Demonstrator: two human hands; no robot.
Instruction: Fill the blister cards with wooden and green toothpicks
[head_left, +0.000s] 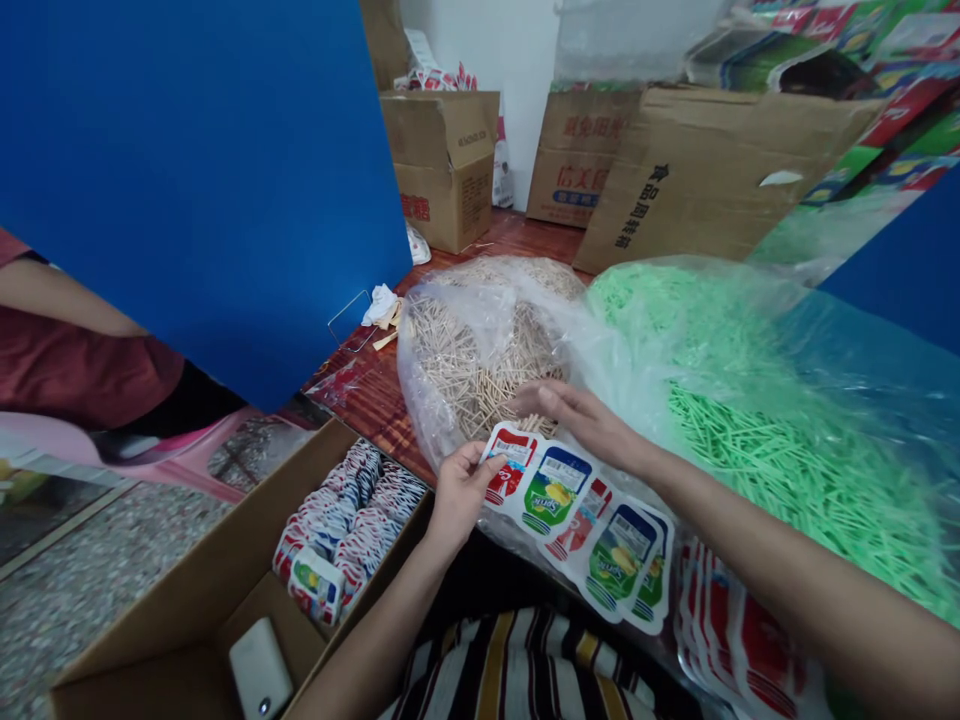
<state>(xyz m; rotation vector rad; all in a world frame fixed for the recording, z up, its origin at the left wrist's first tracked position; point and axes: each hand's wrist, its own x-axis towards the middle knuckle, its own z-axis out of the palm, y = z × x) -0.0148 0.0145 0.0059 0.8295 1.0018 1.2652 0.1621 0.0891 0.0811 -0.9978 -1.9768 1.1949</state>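
My left hand [459, 500] pinches the left end of a strip of joined packets [556, 490], printed with red cola and green-and-blue lemon soda designs. The strip slants down to the right above my lap. My right hand [570, 412] reaches over it into a clear plastic bag [427, 400] full of thin beige sticks [487, 390]. Its fingers are stretched out among the sticks, their tips partly blurred. A few sticks show just below that palm. Under my right forearm lie more red-printed packets [757, 640].
On the right, another clear bag holds green sticks [750, 450]. An open carton [172, 570] at lower left contains bundled packets [349, 525] and a white device [260, 668]. A blue panel [225, 180] stands left, beside a person's sleeve [82, 375]. Cardboard boxes [442, 150] stand behind.
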